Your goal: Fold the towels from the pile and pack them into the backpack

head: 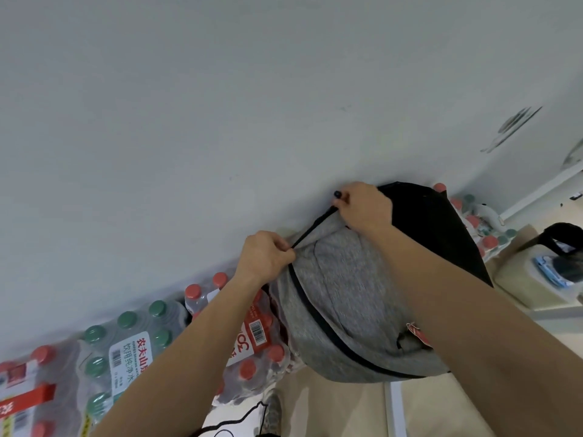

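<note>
A grey backpack [347,298] with a black back panel stands against the white wall, bulging, its black zipper line curving down the left side. My left hand [265,257] pinches the grey fabric by the zipper at the bag's top left. My right hand [362,206] is at the top of the bag, fingers closed on the black zipper strip or pull. No towels are visible; the inside of the bag is hidden.
Shrink-wrapped packs of water bottles [132,351] with green and red caps line the wall to the left, and more bottles [479,222] sit behind the bag. A cardboard box [530,279] with a dark bag lies at the right. Beige surface lies below.
</note>
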`<state>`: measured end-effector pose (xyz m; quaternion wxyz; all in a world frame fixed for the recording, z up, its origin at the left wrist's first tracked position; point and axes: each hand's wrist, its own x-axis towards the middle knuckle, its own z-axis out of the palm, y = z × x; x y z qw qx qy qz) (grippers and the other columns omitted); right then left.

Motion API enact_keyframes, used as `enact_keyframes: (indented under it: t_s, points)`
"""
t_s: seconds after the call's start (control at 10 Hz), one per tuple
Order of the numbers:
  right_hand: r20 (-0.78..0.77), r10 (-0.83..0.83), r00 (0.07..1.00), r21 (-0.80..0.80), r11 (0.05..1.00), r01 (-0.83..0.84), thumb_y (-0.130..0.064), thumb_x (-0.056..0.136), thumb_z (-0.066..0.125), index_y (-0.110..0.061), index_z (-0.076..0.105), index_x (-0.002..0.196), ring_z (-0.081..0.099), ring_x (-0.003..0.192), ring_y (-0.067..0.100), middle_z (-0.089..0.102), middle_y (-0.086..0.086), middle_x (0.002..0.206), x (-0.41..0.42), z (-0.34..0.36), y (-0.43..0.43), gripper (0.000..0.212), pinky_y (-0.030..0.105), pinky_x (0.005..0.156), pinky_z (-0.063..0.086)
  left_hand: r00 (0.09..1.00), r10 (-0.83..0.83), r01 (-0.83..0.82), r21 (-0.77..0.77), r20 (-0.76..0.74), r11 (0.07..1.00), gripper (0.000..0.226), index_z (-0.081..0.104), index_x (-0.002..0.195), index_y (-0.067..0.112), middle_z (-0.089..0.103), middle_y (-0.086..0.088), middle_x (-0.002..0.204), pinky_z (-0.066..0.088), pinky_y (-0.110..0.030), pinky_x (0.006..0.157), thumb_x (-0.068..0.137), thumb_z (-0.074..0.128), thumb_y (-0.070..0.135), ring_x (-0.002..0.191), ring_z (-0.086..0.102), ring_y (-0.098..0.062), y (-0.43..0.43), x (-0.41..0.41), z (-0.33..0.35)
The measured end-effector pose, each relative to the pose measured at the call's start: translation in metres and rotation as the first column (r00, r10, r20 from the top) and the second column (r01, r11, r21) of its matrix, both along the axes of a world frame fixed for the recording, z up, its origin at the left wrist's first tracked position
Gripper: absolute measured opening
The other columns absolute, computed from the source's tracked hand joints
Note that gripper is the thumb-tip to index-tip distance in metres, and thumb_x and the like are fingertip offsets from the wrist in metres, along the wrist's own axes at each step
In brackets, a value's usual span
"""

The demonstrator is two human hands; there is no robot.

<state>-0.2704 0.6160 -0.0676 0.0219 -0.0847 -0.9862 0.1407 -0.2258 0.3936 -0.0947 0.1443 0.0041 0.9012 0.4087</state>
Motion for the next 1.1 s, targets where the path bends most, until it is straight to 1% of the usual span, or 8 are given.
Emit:
enact_keyframes:
  t_s: [0.1, 0.2, 0.3, 0.4, 0.6, 0.7, 0.9, 1.1]
  points:
    - [-0.057, -0.193, 0.980, 0.044, 0.980, 0.195, -0.038, 0.095, 0.055, -0.015, 0.068, 0.088, 0.065, 0.095, 0.035, 0.068, 0.012, 0.101, -0.009, -0.009, 0.036, 0.027, 0.038, 0.071, 0.050, 1.000, 0.014, -0.013, -0.037, 0.015, 0.999, 0.005, 0.072, 0.073, 0.019, 0.069, 0.008, 0.073, 0.056, -0.025, 0.071, 0.078, 0.075, 0.020, 0.070, 0.066, -0.008, -0.006, -0.001, -0.010]
    - [-0.071, -0.238, 0.969, 0.111, 0.963, 0.245, -0.034, 0.095, 0.055, -0.013, 0.066, 0.089, 0.063, 0.092, 0.036, 0.066, 0.012, 0.101, -0.021, -0.018, 0.059, 0.025, 0.038, 0.067, 0.047, 1.000, 0.022, -0.022, -0.036, 0.019, 0.999, 0.003, 0.074, 0.074, 0.020, 0.069, 0.010, 0.072, 0.055, -0.021, 0.066, 0.078, 0.074, 0.020, 0.067, 0.065, -0.005, -0.009, -0.002, -0.017]
    - [-0.066, -0.219, 0.974, 0.155, 0.962, 0.226, -0.030, 0.094, 0.058, -0.013, 0.065, 0.088, 0.063, 0.091, 0.037, 0.064, 0.011, 0.100, -0.029, -0.021, 0.059, 0.019, 0.038, 0.065, 0.045, 1.000, 0.022, -0.022, -0.059, 0.008, 0.998, 0.002, 0.075, 0.077, 0.019, 0.070, 0.009, 0.074, 0.051, -0.015, 0.061, 0.078, 0.073, 0.019, 0.066, 0.065, -0.002, -0.007, -0.004, -0.019]
    - [-0.050, -0.217, 0.975, 0.115, 0.968, 0.222, -0.035, 0.094, 0.058, -0.014, 0.066, 0.090, 0.064, 0.092, 0.036, 0.066, 0.012, 0.100, -0.027, -0.021, 0.058, 0.023, 0.038, 0.067, 0.050, 1.000, 0.026, -0.025, -0.089, 0.003, 0.996, 0.006, 0.074, 0.075, 0.019, 0.070, 0.006, 0.074, 0.052, -0.020, 0.063, 0.080, 0.071, 0.018, 0.066, 0.064, -0.005, -0.005, -0.005, -0.019]
    - [-0.073, -0.200, 0.977, 0.110, 0.972, 0.208, -0.050, 0.095, 0.053, -0.017, 0.066, 0.085, 0.062, 0.084, 0.027, 0.064, 0.005, 0.092, 0.007, -0.004, 0.071, 0.037, 0.032, 0.060, 0.044, 0.999, 0.017, -0.025, -0.173, -0.049, 0.985, 0.014, 0.075, 0.089, 0.018, 0.073, 0.001, 0.089, 0.056, -0.031, 0.079, 0.081, 0.066, 0.025, 0.082, 0.066, -0.016, 0.002, -0.003, -0.013]
    - [-0.039, -0.145, 0.989, 0.159, 0.976, 0.150, -0.047, 0.097, 0.046, -0.017, 0.067, 0.095, 0.062, 0.085, 0.025, 0.066, 0.005, 0.098, 0.037, 0.007, 0.077, 0.036, 0.032, 0.060, 0.042, 0.999, -0.022, 0.009, -0.249, -0.049, 0.968, 0.023, 0.070, 0.101, 0.022, 0.072, -0.003, 0.102, 0.056, -0.037, 0.083, 0.085, 0.062, 0.036, 0.091, 0.066, -0.021, 0.005, 0.005, -0.001]
    - [0.067, -0.055, 0.996, 0.160, 0.986, 0.044, -0.044, 0.095, 0.044, -0.017, 0.063, 0.116, 0.059, 0.100, 0.029, 0.061, 0.010, 0.115, 0.094, 0.034, 0.074, 0.039, 0.039, 0.077, 0.047, 0.973, -0.190, 0.121, -0.407, -0.134, 0.905, 0.051, 0.054, 0.133, 0.021, 0.060, -0.004, 0.129, 0.051, -0.038, 0.090, 0.091, 0.052, 0.049, 0.114, 0.058, -0.024, 0.026, 0.041, 0.050]
    - [0.046, -0.021, 0.999, 0.185, 0.983, 0.012, -0.044, 0.096, 0.046, -0.019, 0.057, 0.127, 0.054, 0.112, 0.032, 0.055, 0.011, 0.127, 0.148, 0.062, 0.058, 0.042, 0.045, 0.090, 0.046, 0.947, -0.270, 0.152, -0.496, -0.175, 0.855, 0.052, 0.051, 0.134, 0.017, 0.057, -0.008, 0.131, 0.047, -0.038, 0.089, 0.091, 0.052, 0.046, 0.118, 0.054, -0.027, 0.031, 0.092, 0.092]
